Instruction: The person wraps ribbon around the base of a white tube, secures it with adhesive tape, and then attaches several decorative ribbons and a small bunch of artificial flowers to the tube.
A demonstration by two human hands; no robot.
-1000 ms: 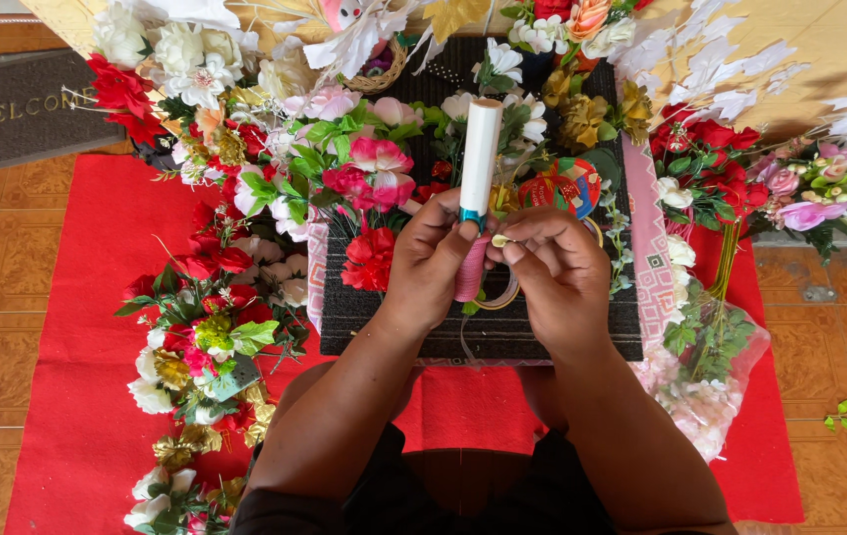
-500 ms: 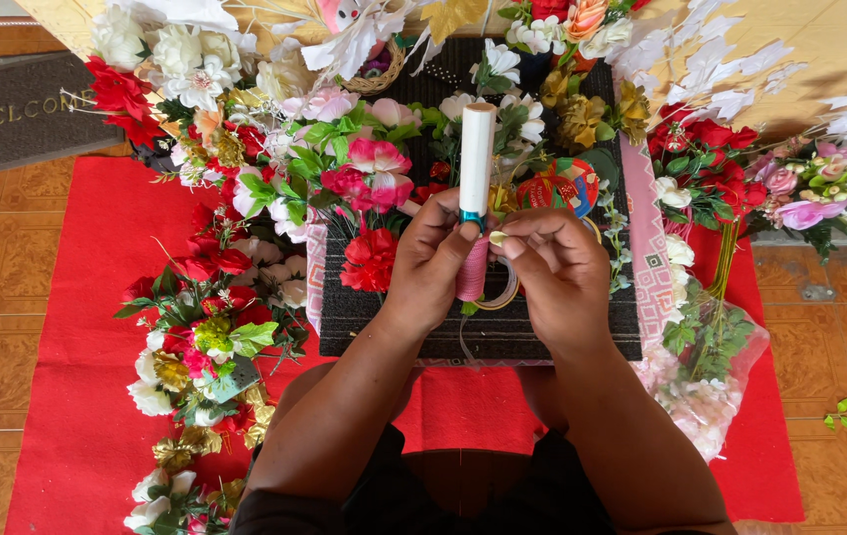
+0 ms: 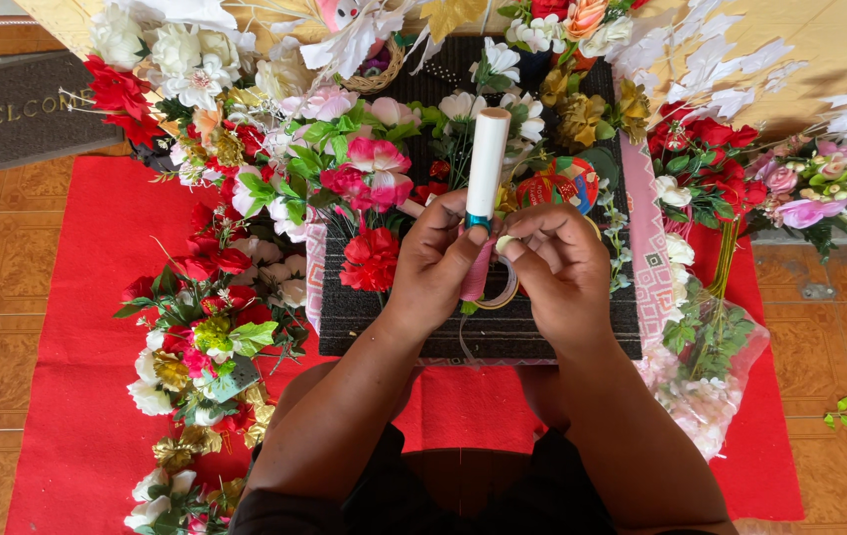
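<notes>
Fingers (image 3: 463, 260) of the left hand (image 3: 438, 260) close around a white tube (image 3: 488, 154) standing upright over the dark mat (image 3: 364, 312), long axis pointing away from the person. Right hand (image 3: 557, 267), just beside it, pinches a strip from the tape roll (image 3: 500, 292) hanging below.

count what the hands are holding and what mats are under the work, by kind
white tube: 1, in the left hand
clear tape roll: 1, at the right hand
dark mat: 1
red mat: 1
grey doormat: 1
total: 5
The artificial flowers are too many to count.
</notes>
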